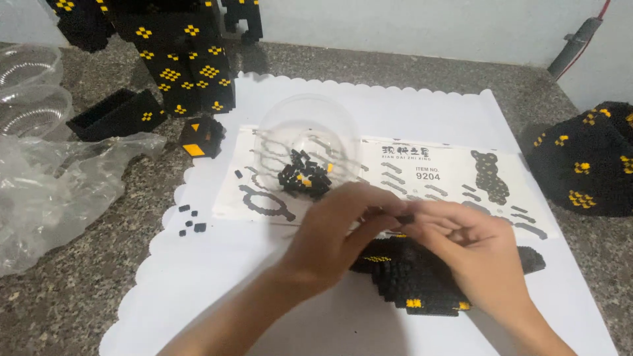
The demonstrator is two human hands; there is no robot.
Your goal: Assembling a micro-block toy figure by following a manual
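Black block model (pixel 422 280) half hidden under the hands, tiny black piece (pixel 405 218) between fingertips too small to tell.

Even, soft indoor light; faint shadows; slightly blurred, grainy.

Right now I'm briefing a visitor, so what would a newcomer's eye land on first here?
First, the two hands meeting at centre: the left hand and right hand pinch a small black brick above a black-and-yellow block piece on the white scalloped mat. Behind them, a clear bowl holds loose bricks on an instruction sheet, and a tall black-and-yellow block build stands top left.
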